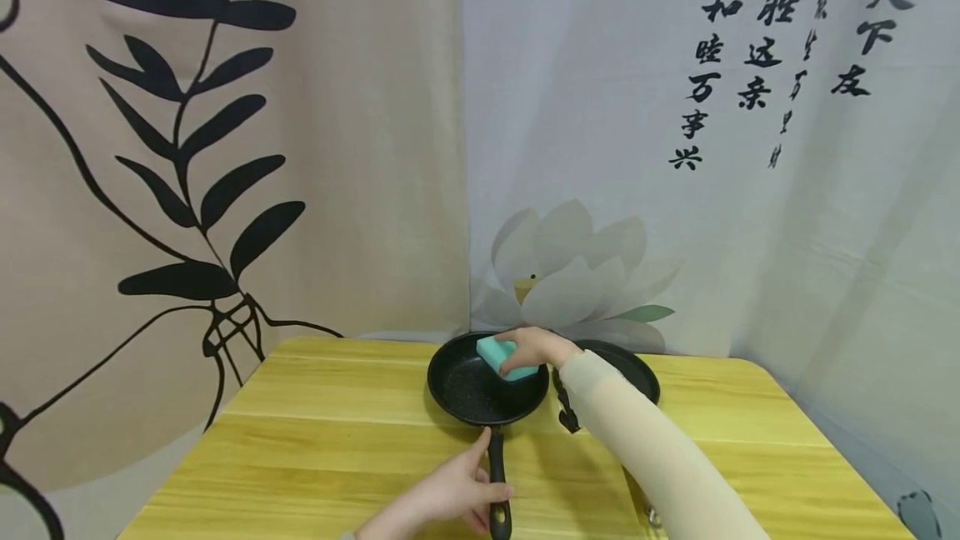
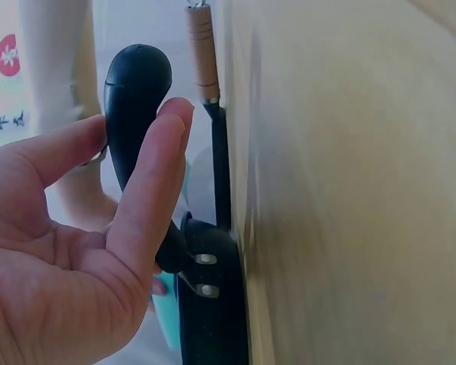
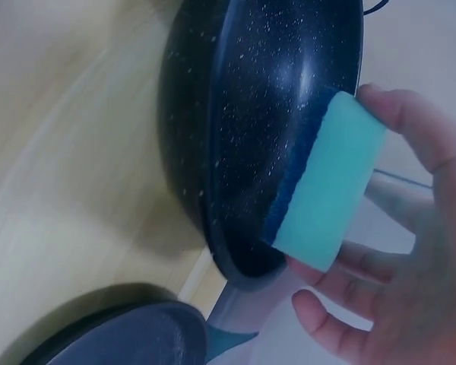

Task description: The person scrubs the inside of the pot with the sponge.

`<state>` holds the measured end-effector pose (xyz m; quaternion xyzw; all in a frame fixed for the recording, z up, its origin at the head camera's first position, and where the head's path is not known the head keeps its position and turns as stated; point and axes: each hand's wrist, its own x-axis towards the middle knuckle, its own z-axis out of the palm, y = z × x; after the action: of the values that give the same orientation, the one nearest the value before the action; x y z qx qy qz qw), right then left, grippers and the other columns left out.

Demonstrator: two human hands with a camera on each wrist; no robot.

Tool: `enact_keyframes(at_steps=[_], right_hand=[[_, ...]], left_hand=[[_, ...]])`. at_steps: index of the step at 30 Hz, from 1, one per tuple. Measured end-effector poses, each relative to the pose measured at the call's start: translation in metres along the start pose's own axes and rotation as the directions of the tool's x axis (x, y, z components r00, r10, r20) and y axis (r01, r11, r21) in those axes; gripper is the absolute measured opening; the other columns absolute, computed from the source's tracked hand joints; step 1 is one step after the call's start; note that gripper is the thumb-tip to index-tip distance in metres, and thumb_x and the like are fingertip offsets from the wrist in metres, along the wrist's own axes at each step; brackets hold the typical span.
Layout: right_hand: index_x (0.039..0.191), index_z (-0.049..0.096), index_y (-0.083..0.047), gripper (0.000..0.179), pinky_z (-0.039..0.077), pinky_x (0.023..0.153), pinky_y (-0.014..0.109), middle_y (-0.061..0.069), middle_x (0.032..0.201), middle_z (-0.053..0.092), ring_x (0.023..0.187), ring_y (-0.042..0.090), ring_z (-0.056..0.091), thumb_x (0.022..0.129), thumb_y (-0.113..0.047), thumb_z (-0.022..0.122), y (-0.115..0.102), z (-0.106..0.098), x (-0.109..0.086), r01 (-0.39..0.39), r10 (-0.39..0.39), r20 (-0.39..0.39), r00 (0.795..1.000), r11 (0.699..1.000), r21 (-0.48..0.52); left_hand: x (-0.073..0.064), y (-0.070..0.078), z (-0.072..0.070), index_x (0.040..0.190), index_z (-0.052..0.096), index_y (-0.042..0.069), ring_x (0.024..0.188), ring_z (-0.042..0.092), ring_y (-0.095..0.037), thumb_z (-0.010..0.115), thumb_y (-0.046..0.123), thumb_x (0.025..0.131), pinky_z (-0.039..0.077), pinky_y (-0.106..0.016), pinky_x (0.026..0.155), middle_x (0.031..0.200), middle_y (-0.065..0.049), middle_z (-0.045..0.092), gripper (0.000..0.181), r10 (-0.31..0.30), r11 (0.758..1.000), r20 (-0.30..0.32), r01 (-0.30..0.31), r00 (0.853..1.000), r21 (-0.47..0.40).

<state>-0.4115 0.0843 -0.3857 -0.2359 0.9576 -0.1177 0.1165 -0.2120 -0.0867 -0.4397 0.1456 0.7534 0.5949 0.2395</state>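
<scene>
A black speckled frying pan [image 1: 468,394] sits on the wooden table, its handle toward me. My left hand [image 1: 457,486] holds the black handle [image 2: 133,114] between thumb and fingers. Over the far right part of the pan, my right hand [image 1: 536,348] grips a turquoise sponge [image 3: 334,182] by its edges. The sponge's dark scouring side [image 3: 296,175] faces the pan's inner surface and lies against it in the right wrist view. In the left wrist view the pan's rivets show where the handle joins the wall.
A second dark pan [image 1: 637,369] stands to the right, partly behind my right sleeve [image 1: 645,440]. A wooden handle [image 2: 203,53] with a black shaft lies along the table on that side. Printed curtains [image 1: 375,148] hang behind the table's far edge.
</scene>
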Motion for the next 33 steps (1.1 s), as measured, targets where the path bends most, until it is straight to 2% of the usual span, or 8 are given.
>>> enact_keyframes(at_steps=[5,11,19,33], right_hand=[[0.147,0.045,-0.029,0.074,0.046,0.089,0.042,0.007,0.144,0.047,0.113,0.024,0.051,0.081,-0.046,0.073,0.010,-0.004,-0.002,0.002,-0.002,-0.025,1.000,1.000,-0.004],[0.147,0.044,-0.024,0.074,0.046,0.083,0.041,0.010,0.142,0.048,0.104,0.023,0.052,0.082,-0.043,0.073,0.025,-0.015,-0.009,0.004,-0.002,-0.061,0.998,0.999,0.039],[0.150,0.040,-0.022,0.078,0.046,0.082,0.042,0.013,0.146,0.044,0.106,0.026,0.051,0.082,-0.042,0.072,0.044,-0.031,-0.020,-0.023,0.028,-0.083,0.996,0.998,0.066],[0.151,0.037,-0.016,0.076,0.046,0.084,0.046,0.019,0.149,0.039,0.112,0.032,0.049,0.085,-0.036,0.069,0.086,-0.044,-0.047,-0.051,0.068,-0.113,0.991,0.988,0.147]], left_hand=[[0.000,0.001,0.000,0.151,0.002,-0.009,0.056,0.064,-0.021,0.067,0.018,0.093,0.058,-0.038,0.052,0.073,-0.012,0.066,0.092,0.009,1.000,-0.016,-0.009,1.000,0.016],[-0.001,0.001,0.001,0.151,0.003,-0.009,0.056,0.064,-0.022,0.068,0.018,0.093,0.058,-0.038,0.052,0.072,-0.012,0.065,0.092,0.018,1.000,-0.020,-0.018,1.000,0.025],[-0.001,-0.001,0.001,0.151,0.001,-0.010,0.058,0.066,-0.026,0.068,0.015,0.093,0.058,-0.039,0.052,0.073,-0.010,0.066,0.092,0.027,0.999,-0.019,-0.027,0.999,0.034],[-0.001,-0.001,0.000,0.151,0.002,-0.009,0.056,0.064,-0.019,0.069,0.016,0.092,0.057,-0.034,0.051,0.070,-0.011,0.066,0.093,0.016,0.999,-0.009,-0.016,1.000,0.039]])
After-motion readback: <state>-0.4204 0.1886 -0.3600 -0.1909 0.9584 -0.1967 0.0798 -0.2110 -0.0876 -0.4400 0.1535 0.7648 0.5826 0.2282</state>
